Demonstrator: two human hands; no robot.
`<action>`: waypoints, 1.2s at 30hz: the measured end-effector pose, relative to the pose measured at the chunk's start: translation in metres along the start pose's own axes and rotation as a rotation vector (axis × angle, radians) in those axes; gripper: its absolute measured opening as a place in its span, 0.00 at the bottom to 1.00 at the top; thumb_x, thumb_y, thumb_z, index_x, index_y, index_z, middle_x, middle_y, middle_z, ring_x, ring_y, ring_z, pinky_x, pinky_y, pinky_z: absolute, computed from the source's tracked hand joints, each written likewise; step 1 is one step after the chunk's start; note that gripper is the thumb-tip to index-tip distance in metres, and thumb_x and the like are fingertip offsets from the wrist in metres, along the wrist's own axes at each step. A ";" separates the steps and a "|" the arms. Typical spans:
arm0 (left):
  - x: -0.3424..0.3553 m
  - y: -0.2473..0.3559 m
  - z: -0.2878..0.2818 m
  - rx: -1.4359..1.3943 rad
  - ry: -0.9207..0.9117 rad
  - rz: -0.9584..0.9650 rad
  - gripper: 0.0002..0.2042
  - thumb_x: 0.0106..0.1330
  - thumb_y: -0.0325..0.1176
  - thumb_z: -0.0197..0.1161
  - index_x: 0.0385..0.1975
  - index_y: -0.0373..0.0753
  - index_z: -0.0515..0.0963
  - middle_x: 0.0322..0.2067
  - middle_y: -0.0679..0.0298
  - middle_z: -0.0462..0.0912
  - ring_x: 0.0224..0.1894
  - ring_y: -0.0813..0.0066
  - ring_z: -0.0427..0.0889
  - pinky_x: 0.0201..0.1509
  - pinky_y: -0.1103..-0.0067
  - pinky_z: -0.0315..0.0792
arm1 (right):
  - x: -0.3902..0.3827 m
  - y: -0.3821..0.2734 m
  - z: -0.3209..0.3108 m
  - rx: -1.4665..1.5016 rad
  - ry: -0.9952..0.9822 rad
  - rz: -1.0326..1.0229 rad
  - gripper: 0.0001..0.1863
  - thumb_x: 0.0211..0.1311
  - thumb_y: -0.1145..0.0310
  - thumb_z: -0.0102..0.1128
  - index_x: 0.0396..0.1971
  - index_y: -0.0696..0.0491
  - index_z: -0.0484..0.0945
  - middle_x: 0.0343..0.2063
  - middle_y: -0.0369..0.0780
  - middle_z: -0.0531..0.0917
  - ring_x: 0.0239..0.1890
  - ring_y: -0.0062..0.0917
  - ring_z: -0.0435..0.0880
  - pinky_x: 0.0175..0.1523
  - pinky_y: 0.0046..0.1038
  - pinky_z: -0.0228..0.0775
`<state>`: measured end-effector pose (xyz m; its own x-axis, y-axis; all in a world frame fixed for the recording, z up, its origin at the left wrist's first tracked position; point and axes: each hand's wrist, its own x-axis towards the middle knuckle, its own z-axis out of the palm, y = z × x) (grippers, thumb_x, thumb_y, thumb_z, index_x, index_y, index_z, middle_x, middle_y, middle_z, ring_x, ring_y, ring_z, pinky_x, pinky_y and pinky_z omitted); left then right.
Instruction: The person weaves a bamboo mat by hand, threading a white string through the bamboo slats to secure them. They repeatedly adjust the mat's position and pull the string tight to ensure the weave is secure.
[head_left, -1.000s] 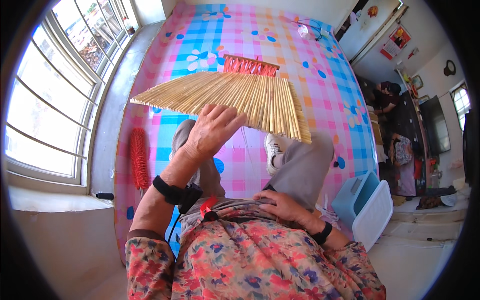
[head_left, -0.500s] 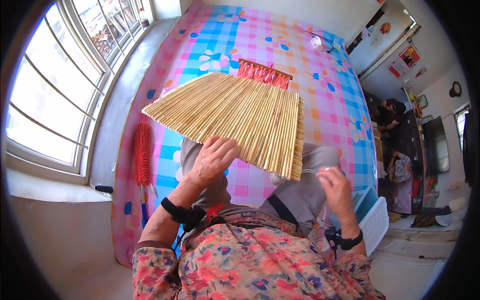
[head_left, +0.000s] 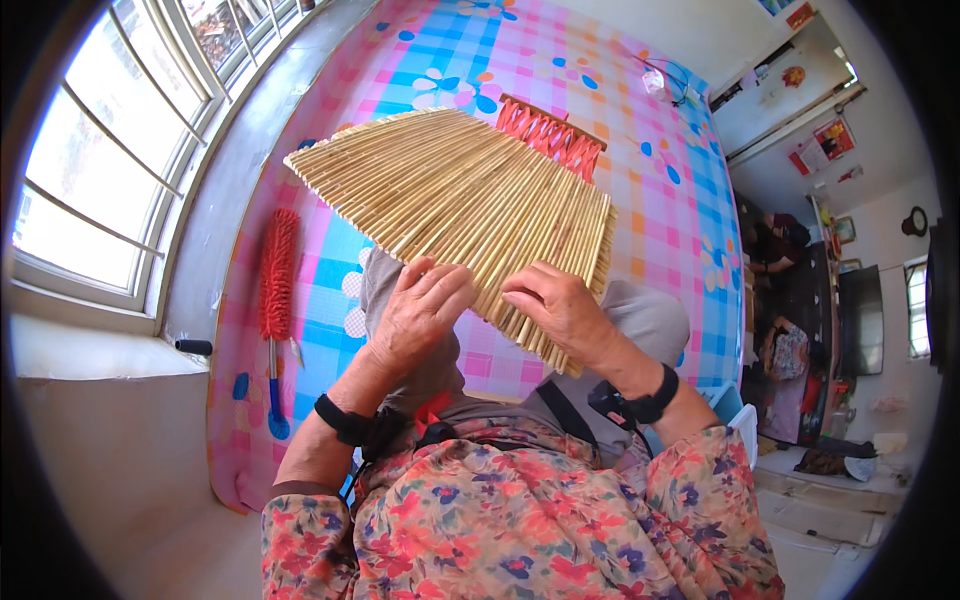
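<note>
A mat of pale yellow stalks [head_left: 470, 190], laid side by side, rests tilted over my lap. Its near edge is stepped. My left hand [head_left: 428, 308] is closed on this near edge, fingers bent over the stalk ends. Just to its right, my right hand [head_left: 562, 315] has its fingers pinched together against the same edge. Whatever those fingertips hold is too small or hidden to make out. Beyond the mat lies a red woven lattice piece [head_left: 550, 138] with a brown bar along its far side, partly covered by the mat.
A red bristly duster [head_left: 279, 275] with a blue handle lies on the checked, flowered sheet [head_left: 640, 240] at left, by the barred window [head_left: 110, 150]. A light blue bin [head_left: 735, 415] stands at my right. Two other people sit far off at right.
My right hand has come in from the right, raised and apart, to the mat's near edge beside my left hand. The view has shifted a little.
</note>
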<state>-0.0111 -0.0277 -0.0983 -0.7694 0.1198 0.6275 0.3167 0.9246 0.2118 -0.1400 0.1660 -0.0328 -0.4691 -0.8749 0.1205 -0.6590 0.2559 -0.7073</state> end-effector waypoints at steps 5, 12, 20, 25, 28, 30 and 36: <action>-0.008 0.008 -0.002 0.001 0.126 -0.099 0.15 0.54 0.26 0.60 0.43 0.38 0.78 0.50 0.60 0.78 0.56 0.63 0.77 0.67 0.62 0.64 | 0.019 0.010 0.019 0.025 -0.053 -0.024 0.06 0.63 0.71 0.64 0.36 0.57 0.82 0.28 0.41 0.78 0.32 0.31 0.81 0.39 0.29 0.72; -0.016 0.025 -0.023 -0.343 0.042 -0.567 0.10 0.62 0.35 0.67 0.35 0.35 0.77 0.34 0.55 0.80 0.33 0.58 0.81 0.36 0.69 0.75 | 0.019 0.018 0.026 0.176 -0.009 0.020 0.07 0.62 0.70 0.65 0.33 0.58 0.82 0.27 0.42 0.79 0.32 0.33 0.82 0.38 0.30 0.73; 0.007 0.038 -0.012 -0.979 -0.194 -1.249 0.16 0.71 0.41 0.61 0.36 0.30 0.77 0.23 0.61 0.80 0.22 0.77 0.80 0.21 0.79 0.70 | 0.019 0.019 0.038 0.222 0.081 -0.022 0.05 0.62 0.72 0.64 0.32 0.59 0.81 0.26 0.41 0.77 0.30 0.30 0.79 0.37 0.29 0.70; 0.007 0.041 0.002 -1.115 -0.014 -1.294 0.14 0.72 0.38 0.61 0.42 0.31 0.77 0.26 0.63 0.81 0.23 0.78 0.82 0.19 0.84 0.70 | 0.021 0.022 0.046 0.209 0.124 -0.048 0.05 0.63 0.73 0.64 0.32 0.59 0.80 0.26 0.40 0.75 0.30 0.28 0.77 0.37 0.27 0.69; 0.005 0.039 0.006 -1.137 -0.069 -1.336 0.15 0.74 0.36 0.59 0.50 0.30 0.74 0.30 0.61 0.82 0.28 0.74 0.86 0.24 0.82 0.78 | 0.021 0.023 0.050 0.217 0.171 -0.044 0.05 0.60 0.73 0.65 0.29 0.58 0.79 0.26 0.42 0.76 0.30 0.37 0.78 0.36 0.34 0.70; 0.006 0.038 0.007 -1.131 -0.051 -1.288 0.15 0.72 0.35 0.60 0.48 0.28 0.74 0.30 0.59 0.83 0.29 0.73 0.86 0.23 0.81 0.78 | 0.021 0.022 0.054 0.239 0.183 -0.015 0.05 0.60 0.73 0.65 0.29 0.58 0.79 0.26 0.42 0.76 0.30 0.37 0.78 0.35 0.33 0.69; 0.007 0.040 0.005 -1.088 -0.030 -1.298 0.16 0.70 0.33 0.60 0.50 0.26 0.73 0.34 0.56 0.85 0.33 0.71 0.88 0.29 0.79 0.82 | 0.016 0.020 0.058 0.333 0.291 -0.076 0.03 0.59 0.77 0.65 0.30 0.57 0.80 0.25 0.41 0.75 0.27 0.31 0.77 0.33 0.30 0.68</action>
<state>-0.0066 0.0122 -0.0892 -0.8148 -0.4444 -0.3724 -0.2887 -0.2461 0.9253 -0.1268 0.1336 -0.0852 -0.6041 -0.7216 0.3382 -0.4950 0.0071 -0.8689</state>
